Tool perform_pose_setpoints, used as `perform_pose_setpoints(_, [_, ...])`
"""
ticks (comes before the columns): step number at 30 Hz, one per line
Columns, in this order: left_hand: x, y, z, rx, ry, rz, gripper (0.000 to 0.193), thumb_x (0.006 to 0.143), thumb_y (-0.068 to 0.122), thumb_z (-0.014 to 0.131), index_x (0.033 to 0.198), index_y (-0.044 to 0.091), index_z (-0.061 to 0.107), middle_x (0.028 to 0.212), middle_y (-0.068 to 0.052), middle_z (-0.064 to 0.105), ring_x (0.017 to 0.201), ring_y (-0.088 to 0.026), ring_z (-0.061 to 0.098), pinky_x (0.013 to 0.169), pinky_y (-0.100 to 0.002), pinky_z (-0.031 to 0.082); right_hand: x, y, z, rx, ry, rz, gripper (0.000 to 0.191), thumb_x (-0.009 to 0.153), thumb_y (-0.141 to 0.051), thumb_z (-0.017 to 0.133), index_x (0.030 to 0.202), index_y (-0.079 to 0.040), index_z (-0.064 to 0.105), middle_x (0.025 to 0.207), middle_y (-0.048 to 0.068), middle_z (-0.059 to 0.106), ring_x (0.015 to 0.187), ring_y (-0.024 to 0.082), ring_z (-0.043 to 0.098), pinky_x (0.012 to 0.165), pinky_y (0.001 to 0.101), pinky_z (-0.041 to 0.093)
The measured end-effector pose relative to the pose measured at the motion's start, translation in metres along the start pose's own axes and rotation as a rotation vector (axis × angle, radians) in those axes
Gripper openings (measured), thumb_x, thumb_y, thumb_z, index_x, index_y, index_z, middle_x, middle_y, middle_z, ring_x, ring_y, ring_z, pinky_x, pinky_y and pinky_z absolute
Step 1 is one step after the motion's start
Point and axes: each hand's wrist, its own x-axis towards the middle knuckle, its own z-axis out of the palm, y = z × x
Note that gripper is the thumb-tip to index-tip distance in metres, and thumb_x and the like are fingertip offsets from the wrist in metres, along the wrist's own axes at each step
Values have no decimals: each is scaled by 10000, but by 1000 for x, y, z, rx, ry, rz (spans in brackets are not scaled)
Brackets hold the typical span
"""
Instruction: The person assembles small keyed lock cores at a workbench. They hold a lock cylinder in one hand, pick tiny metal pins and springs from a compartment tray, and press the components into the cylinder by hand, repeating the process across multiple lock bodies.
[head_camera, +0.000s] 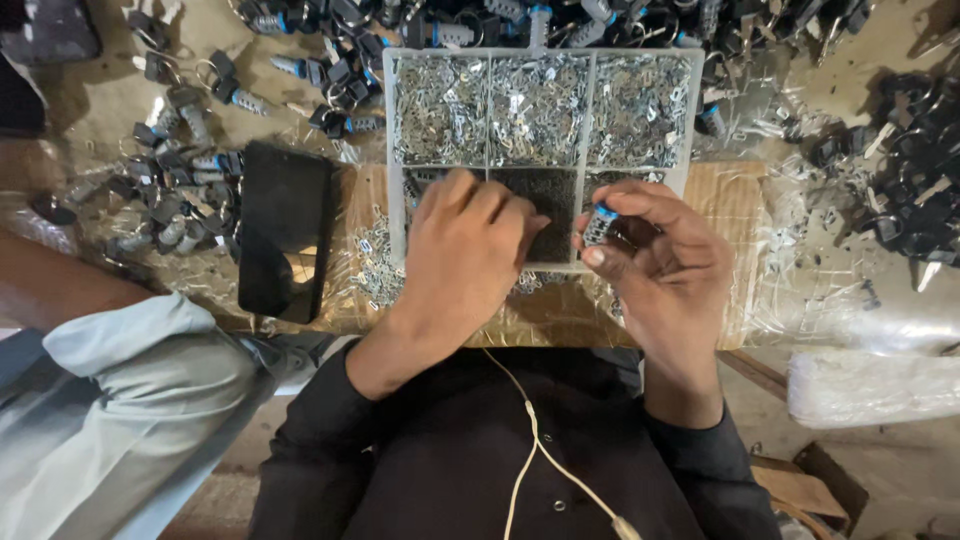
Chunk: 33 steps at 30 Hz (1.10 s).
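**Hands over the parts tray**

A cluttered workbench under clear plastic sheeting, and heaps of black-and-silver lock cylinders (190, 160) strewn from nine o'clock round to three. Dead centre sits a white divided parts tray (392, 150), its far compartments brimming with small shiny metal pieces (540, 105). The left hand (465, 260) is down at the tray's near edge, fingers curled over the six o'clock compartments; whether they pinch anything, I cannot tell. The right hand (665, 265), just beside it at three o'clock, grips a small lock cylinder with a blue band (601, 224) between thumb and fingertips, held upright above the tray's near rim. A black phone (283, 230) lies at nine o'clock. Another person's light sleeve (130, 400) fills seven o'clock.
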Motion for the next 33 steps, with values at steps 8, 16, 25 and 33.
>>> perform_pose_setpoints(8, [-9, 6, -7, -693, 15, -207, 94, 1001, 122, 761, 1087, 86, 747, 1019, -11, 763, 930, -197, 685, 855, -320, 541, -2, 2, 3, -78, 25, -24, 442, 893, 250, 701, 1261, 12, 639, 1330, 142, 600, 1214, 214, 655, 990, 294, 614])
perform_pose_setpoints(16, [-4, 15, -5, -567, 67, -129, 115, 949, 133, 807, 1033, 79, 750, 1001, -29, 768, 859, -209, 665, 792, -319, 535, -5, 6, 1, -203, 29, -97, 380, 870, 249, 747, 1175, 35, 673, 1273, 153, 630, 1176, 202, 667, 950, 280, 627])
perform_pose_setpoints(25, [-8, 11, 5, -842, 162, -206, 147, 974, 9, 780, 1105, 14, 715, 1034, -61, 777, 949, -143, 759, 836, -255, 598, -1, 2, 6, -273, 66, -88, 370, 841, 220, 768, 1152, 35, 688, 1325, 152, 619, 1211, 197, 672, 974, 281, 646])
perform_pose_setpoints(33, [-18, 17, 10, -922, 100, -308, 120, 973, -5, 772, 1065, -14, 697, 992, -100, 779, 906, -125, 774, 793, -237, 627, -2, 8, 5, -318, 38, -142, 381, 828, 212, 798, 1138, 14, 703, 1309, 101, 602, 1146, 147, 655, 930, 236, 624])
